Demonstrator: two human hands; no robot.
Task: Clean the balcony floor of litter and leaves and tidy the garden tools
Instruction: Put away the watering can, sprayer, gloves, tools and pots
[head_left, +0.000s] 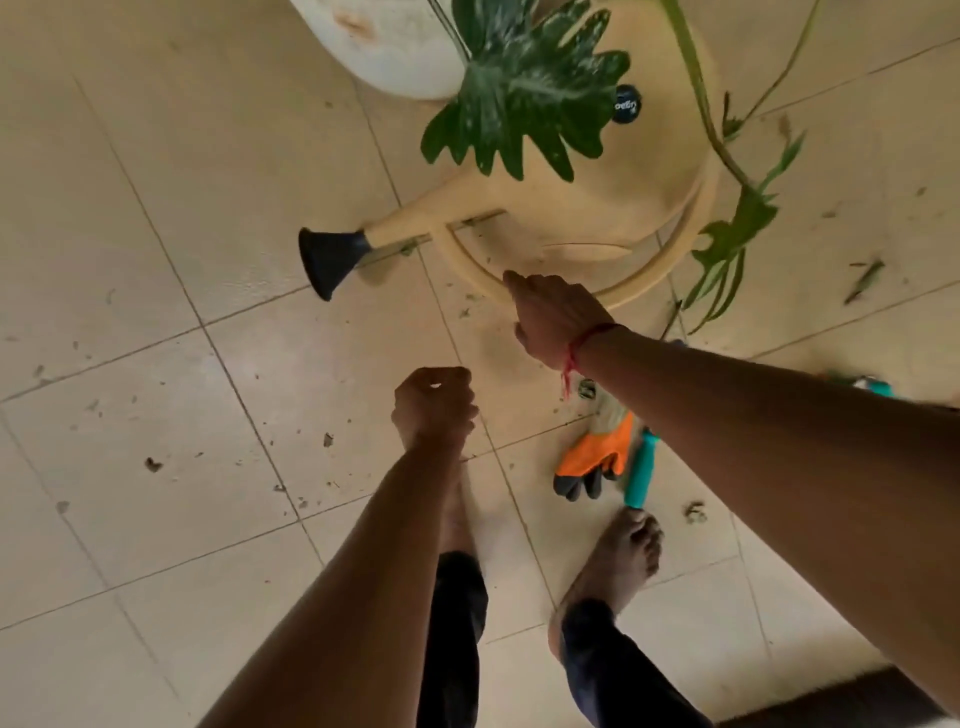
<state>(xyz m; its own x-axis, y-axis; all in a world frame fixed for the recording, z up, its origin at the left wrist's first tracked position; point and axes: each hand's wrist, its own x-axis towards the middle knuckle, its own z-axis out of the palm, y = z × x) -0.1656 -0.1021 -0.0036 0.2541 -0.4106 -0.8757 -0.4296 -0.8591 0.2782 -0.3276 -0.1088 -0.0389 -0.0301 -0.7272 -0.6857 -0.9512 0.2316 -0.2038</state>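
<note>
Though perhaps touching, right hand (556, 317) at watering can (597, 208).

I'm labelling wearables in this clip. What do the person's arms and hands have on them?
Both forearms are bare, with no sleeves or gloves. The right hand has a thin red thread tied at the wrist, loose ends dangling. The left hand shows no band, ring or watch.

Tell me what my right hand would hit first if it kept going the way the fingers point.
Most likely the watering can's big loop handle. Your right hand is open, fingertips already at or just over that cream hoop; one view cannot show whether they touch.
</note>
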